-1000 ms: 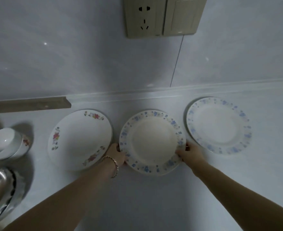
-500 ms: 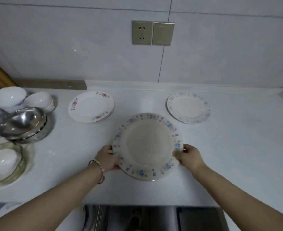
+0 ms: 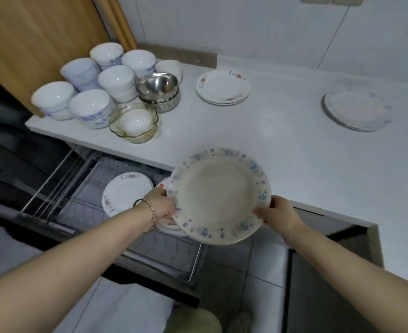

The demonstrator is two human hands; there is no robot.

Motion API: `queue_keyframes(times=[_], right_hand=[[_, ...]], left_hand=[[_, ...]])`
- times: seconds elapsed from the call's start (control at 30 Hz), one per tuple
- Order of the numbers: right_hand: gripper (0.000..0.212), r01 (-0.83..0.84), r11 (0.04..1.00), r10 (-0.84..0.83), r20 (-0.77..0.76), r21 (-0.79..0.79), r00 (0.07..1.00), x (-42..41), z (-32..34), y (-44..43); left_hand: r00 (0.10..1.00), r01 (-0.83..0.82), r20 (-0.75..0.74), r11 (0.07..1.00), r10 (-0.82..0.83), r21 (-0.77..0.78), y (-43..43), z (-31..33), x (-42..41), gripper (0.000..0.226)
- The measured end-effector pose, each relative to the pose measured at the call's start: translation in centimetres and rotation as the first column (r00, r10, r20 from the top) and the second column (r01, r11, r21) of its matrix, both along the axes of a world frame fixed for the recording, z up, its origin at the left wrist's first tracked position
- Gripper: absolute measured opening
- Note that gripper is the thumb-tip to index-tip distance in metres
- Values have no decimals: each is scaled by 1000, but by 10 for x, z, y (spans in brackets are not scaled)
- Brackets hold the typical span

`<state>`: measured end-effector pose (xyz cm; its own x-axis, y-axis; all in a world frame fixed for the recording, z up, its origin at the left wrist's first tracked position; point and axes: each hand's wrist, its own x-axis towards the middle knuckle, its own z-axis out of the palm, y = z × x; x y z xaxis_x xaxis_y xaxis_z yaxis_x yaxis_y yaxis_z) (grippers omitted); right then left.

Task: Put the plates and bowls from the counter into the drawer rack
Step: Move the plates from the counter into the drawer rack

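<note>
Here we held the blue-flowered plate [image 3: 218, 195] in both hands, tilted, its face turned up toward us. Our left hand [image 3: 161, 204] was curled narrowly around the plate's left rim, a bracelet [image 3: 150, 211] at the wrist; our right hand [image 3: 276, 213] clamped the lower right rim, fingers [image 3: 258, 211] folded over the edge. The plate hung clear of the counter [image 3: 282, 145], out past its front edge and above the right end of the open drawer rack [image 3: 82, 188].

In the rack a red-flowered plate [image 3: 126, 192] stood leaning near the middle, and another white plate [image 3: 168, 225] showed partly behind our left hand; how it sat we could not tell. Near the counter's back edge lay a short stack of red-flowered plates [image 3: 223, 87], and toward its right end a second blue-flowered plate [image 3: 356, 109] lay flat. At the left end, by the corner, stood white bowls [image 3: 88, 103] in stacks, a steel bowl [image 3: 157, 85] and a glass bowl [image 3: 133, 122] with a white one inside.

Half a second before, the same plate had been level over the counter, just in front of the other two plates. Since then we had carried it forward and leftward off the counter's front edge and tipped it, our grip unchanged, and the drawer had come into sight.
</note>
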<state>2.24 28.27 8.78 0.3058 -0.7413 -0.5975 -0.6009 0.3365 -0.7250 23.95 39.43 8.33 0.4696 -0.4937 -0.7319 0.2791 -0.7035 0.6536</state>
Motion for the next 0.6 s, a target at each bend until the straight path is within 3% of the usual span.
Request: queue_keyframes(times=[0.1, 0.17, 0.23, 0.37, 0.47, 0.6], right_hand=[[6, -91, 993, 91, 4, 74, 996, 43, -13, 39], [16, -156, 983, 156, 11, 96, 988, 76, -27, 60], [9, -202, 973, 203, -1, 116, 979, 115, -44, 78], [24, -148, 972, 160, -49, 184, 986, 198, -84, 107], [8, -110, 966, 130, -71, 234, 989, 258, -113, 127], [7, -16, 970, 50, -136, 242, 989, 320, -159, 144]], left_hand=[[998, 51, 32, 991, -55, 124, 44, -8, 43, 31], [999, 34, 28, 988, -39, 149, 71, -15, 76, 36], [999, 28, 13, 984, -30, 173, 95, -27, 114, 39], [1000, 25, -14, 970, -23, 240, 128, -62, 197, 42], [1000, 26, 3, 949, -29, 314, 143, -97, 265, 30], [998, 53, 10, 933, -61, 356, 138, -133, 324, 16]])
